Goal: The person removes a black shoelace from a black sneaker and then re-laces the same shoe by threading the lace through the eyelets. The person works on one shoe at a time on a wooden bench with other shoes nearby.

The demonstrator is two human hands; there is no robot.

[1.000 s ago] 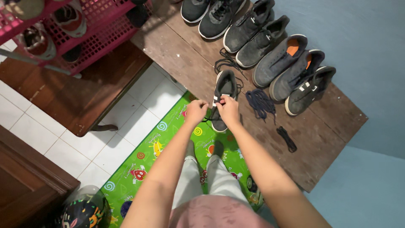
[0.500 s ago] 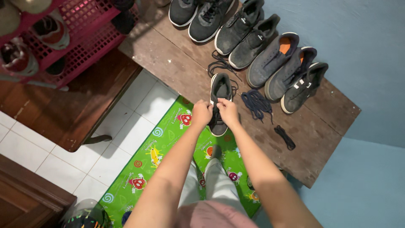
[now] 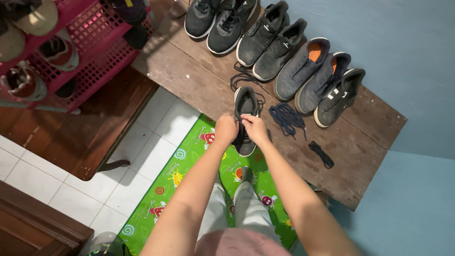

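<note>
A dark grey sneaker [image 3: 246, 102] with a white sole lies at the front edge of a worn wooden bench [image 3: 199, 80], its toe toward me. My left hand [image 3: 226, 129] and my right hand [image 3: 254, 128] are closed together over the sneaker's middle, pinching its black lace. The lace between my fingers is mostly hidden. A loose black lace [image 3: 242, 75] lies just behind the shoe's heel. A dark blue lace bundle [image 3: 286, 117] lies to its right.
Several grey and black sneakers [image 3: 303, 66] stand in a row along the blue wall. A small black lace [image 3: 322, 154] lies farther right. A pink shoe rack [image 3: 80, 42] stands at left over a dark wooden table [image 3: 90, 128]. A green patterned mat [image 3: 185, 175] covers white tiles.
The view has shifted slightly; my two hands stay closed on the sneaker's lace and have drawn closer together over the shoe's middle.
</note>
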